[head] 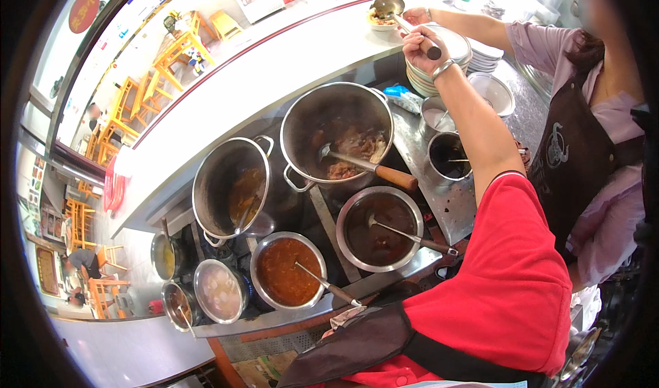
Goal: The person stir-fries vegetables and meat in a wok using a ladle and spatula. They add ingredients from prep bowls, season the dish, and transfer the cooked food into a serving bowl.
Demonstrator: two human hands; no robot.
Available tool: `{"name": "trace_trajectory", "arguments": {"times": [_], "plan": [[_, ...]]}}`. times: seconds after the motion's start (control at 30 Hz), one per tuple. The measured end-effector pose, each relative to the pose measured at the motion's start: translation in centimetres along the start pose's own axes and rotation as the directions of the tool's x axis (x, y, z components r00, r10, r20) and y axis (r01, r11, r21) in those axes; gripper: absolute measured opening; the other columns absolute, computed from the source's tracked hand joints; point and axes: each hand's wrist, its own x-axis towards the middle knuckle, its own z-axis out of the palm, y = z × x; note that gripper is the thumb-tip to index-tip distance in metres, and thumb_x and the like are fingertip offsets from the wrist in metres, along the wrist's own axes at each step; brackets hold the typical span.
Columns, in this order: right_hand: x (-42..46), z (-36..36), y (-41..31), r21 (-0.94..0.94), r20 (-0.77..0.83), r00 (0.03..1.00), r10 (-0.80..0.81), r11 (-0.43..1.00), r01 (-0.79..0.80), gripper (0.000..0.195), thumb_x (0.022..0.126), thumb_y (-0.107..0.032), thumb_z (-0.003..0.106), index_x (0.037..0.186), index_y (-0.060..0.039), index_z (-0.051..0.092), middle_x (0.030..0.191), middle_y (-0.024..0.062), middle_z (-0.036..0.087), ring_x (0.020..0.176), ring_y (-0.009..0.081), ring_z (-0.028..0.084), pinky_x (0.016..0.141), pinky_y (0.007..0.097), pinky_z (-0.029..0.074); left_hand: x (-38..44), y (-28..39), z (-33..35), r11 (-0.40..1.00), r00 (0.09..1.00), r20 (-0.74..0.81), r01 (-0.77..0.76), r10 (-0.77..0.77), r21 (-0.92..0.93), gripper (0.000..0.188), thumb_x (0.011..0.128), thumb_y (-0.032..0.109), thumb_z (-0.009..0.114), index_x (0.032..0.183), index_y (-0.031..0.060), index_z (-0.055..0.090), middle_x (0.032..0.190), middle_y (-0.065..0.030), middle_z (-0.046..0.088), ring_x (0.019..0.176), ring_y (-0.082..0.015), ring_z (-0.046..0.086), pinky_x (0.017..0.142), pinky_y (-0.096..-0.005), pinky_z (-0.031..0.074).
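My right hand [425,52], at the end of a red sleeve, is closed around the wooden handle of a metal ladle [387,8]. The ladle's bowl is tipped over a white bowl of food [381,26] on the counter. Beside that bowl is a co-worker's hand [415,15]. Low in the picture, a small part of my left hand [328,333] shows by a cloth [347,317] at the stove's front edge; the apron hides most of it, and its grip cannot be made out. A large pot [337,130] with meat holds another wooden-handled ladle [396,177].
Another tall pot [231,187], a pan of dark broth [380,228], a pan of red sauce [288,269] and smaller pots stand on the stove. Stacked plates [443,53] and a pot of dark sauce [449,155] are on the right. A co-worker in a dark apron [571,166] stands close by.
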Motion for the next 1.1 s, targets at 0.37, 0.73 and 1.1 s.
{"name": "trace_trajectory", "arguments": {"times": [0.37, 0.73, 1.1], "plan": [[3.9, 7.6, 11.2, -0.334, 0.132, 0.991, 0.035, 0.943, 0.011, 0.021, 0.08, -0.006, 0.049, 0.095, 0.0029, 0.036, 0.059, -0.0011, 0.045, 0.05, 0.0089, 0.045, 0.048, 0.0221, 0.037, -5.8, -4.9, -5.5, 0.997, 0.998, -0.002, -0.065, 0.065, -0.043, 0.044, 0.092, 0.038, 0.042, 0.121, 0.0041, 0.045, 0.111, -0.0033, 0.052, 0.103, -0.0123, 0.046, 0.09, -0.0258, 0.036], [-5.4, 17.3, 54.7, -0.274, 0.289, 0.597, 0.748, 0.663, -0.697, 0.034, 0.085, -0.003, 0.035, 0.114, 0.0147, 0.036, 0.058, -0.0005, 0.036, 0.044, 0.0068, 0.037, 0.044, 0.0222, 0.031, -25.9, -25.9, -14.3, 0.912, 0.936, -0.283, -0.293, 0.211, -0.289, 0.044, 0.093, 0.038, 0.042, 0.121, 0.0042, 0.046, 0.11, -0.0026, 0.052, 0.102, -0.0118, 0.046, 0.09, -0.0256, 0.036], [-23.3, 24.0, 99.8, -0.222, 0.204, -0.228, 0.952, -0.182, -0.958, 0.047, 0.081, -0.007, 0.035, 0.124, 0.0089, 0.029, 0.058, 0.004, 0.044, 0.04, 0.0115, 0.044, 0.038, 0.0231, 0.031, -42.5, -41.0, -23.6, 0.608, 0.621, -0.783, -0.635, 0.035, -0.477, 0.042, 0.092, 0.035, 0.044, 0.119, 0.0027, 0.047, 0.109, -0.0004, 0.05, 0.101, -0.0089, 0.044, 0.089, -0.0227, 0.035]]}}
